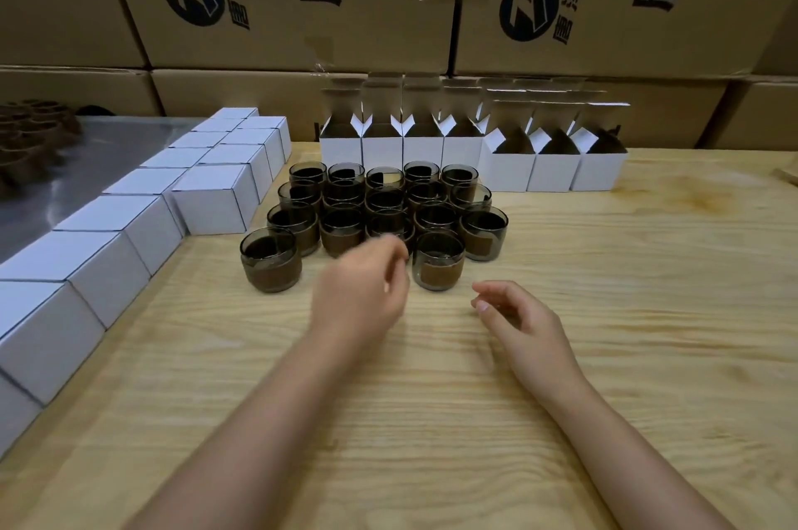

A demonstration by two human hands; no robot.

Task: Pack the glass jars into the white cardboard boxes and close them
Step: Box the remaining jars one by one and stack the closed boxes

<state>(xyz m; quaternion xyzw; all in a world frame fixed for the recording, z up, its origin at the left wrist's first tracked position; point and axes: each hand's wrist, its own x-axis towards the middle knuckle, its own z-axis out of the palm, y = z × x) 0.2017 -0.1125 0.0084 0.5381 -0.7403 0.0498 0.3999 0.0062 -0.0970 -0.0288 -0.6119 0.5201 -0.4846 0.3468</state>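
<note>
Your smoky dark glass jars stand clustered mid-way across the pale wooden table, nothing visible inside them. Behind them, a row of white cardboard boxes with raised flaps is open; their insides are too dark to tell. Closed white cardboard boxes line the left. Your left hand, blurred, hovers by the nearest jars, fingers loosely bent, empty. Your right hand rests on the table, fingers relaxed, empty.
</note>
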